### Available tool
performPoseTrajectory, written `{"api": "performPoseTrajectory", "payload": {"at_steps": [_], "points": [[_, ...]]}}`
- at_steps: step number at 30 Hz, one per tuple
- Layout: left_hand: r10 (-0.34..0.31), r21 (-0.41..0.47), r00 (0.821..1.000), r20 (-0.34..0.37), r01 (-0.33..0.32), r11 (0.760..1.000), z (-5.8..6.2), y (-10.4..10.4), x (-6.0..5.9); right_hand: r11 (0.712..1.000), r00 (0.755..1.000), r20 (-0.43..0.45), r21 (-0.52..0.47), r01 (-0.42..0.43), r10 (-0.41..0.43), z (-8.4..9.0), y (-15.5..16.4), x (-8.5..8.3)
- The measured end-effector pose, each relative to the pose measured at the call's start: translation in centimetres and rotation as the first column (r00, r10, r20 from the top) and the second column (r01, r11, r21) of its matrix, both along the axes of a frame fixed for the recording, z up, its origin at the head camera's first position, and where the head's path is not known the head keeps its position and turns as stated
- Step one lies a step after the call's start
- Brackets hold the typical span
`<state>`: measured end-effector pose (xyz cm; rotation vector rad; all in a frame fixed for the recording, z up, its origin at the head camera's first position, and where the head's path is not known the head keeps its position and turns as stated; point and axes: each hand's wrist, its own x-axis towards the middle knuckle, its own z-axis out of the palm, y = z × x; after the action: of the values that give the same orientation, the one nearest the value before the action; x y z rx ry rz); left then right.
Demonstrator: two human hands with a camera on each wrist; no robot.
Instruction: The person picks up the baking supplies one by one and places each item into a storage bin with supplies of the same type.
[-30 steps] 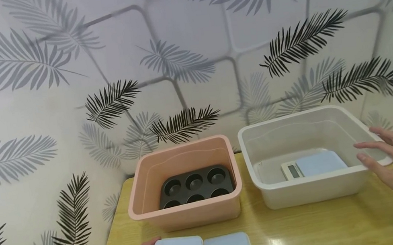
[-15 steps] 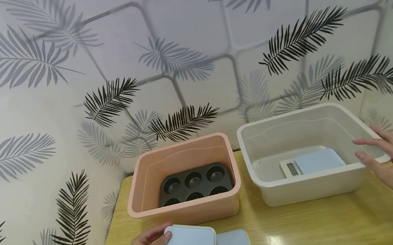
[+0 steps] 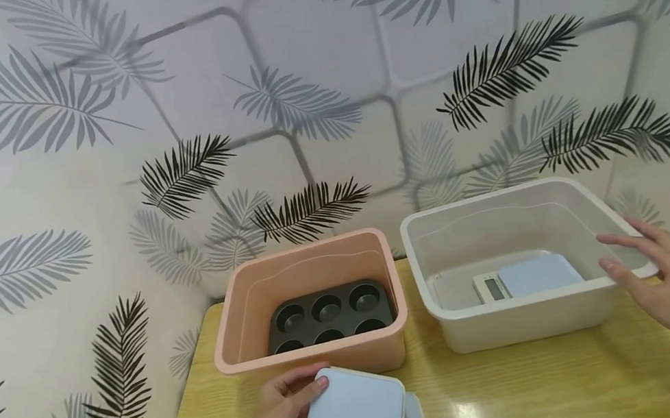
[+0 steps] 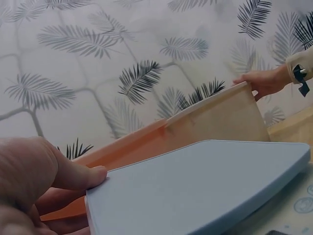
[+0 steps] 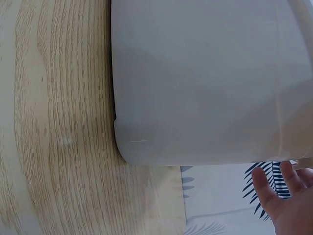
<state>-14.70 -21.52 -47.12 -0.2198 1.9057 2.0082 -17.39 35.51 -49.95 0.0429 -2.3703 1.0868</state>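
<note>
Lifted since a second earlier, one pale blue scale (image 3: 355,412) was gripped at its corner by the left hand (image 3: 278,415) above another on the tabletop (image 3: 547,385), not yet binned, while the right hand (image 3: 660,282), fingers spread, rested on the white bin (image 3: 528,325).
</note>
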Motion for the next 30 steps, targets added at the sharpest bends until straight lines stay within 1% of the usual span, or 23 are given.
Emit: {"api": "performPoseTrajectory", "payload": {"at_steps": [4, 7, 11, 17, 20, 23, 26, 30], "points": [[-0.031, -0.009, 0.999, -0.020, 0.031, 0.999, 0.4, 1.4, 0.0, 1.000, 1.000, -0.006, -0.027, -0.015, 0.014, -0.1, -0.1, 0.0], [-0.075, -0.007, 0.996, -0.042, 0.075, 0.997, 0.9, 2.5, 0.0, 0.998, 1.000, -0.006, -0.052, -0.030, 0.029, 0.0, -0.1, 0.0], [-0.132, 0.011, 0.987, -0.089, 0.133, 0.991, 1.5, 4.4, 0.0, 0.997, 0.999, 0.004, -0.067, -0.032, 0.032, 0.1, -0.2, 0.1], [-0.191, 0.004, 0.971, -0.140, 0.194, 0.981, 2.8, 7.5, 0.2, 0.998, 1.000, 0.017, -0.057, -0.009, 0.010, 0.0, -0.2, 0.3], [-0.251, 0.006, 0.954, -0.167, 0.255, 0.967, 3.6, 9.0, 0.2, 0.998, 1.000, 0.031, -0.059, -0.001, 0.003, 0.1, -0.2, 0.4], [-0.308, -0.001, 0.928, -0.208, 0.315, 0.949, 4.5, 10.4, -0.2, 0.998, 0.999, 0.049, -0.060, 0.007, -0.004, 0.2, -0.1, 0.5], [-0.350, -0.019, 0.903, -0.248, 0.357, 0.934, 5.4, 11.5, -0.9, 0.999, 0.998, 0.057, -0.051, 0.015, -0.012, 0.2, -0.1, 0.5], [-0.386, -0.065, 0.875, -0.292, 0.384, 0.921, 6.9, 12.7, -2.1, 0.998, 0.998, 0.066, -0.068, 0.002, 0.003, 0.1, -0.1, 0.4]]}}
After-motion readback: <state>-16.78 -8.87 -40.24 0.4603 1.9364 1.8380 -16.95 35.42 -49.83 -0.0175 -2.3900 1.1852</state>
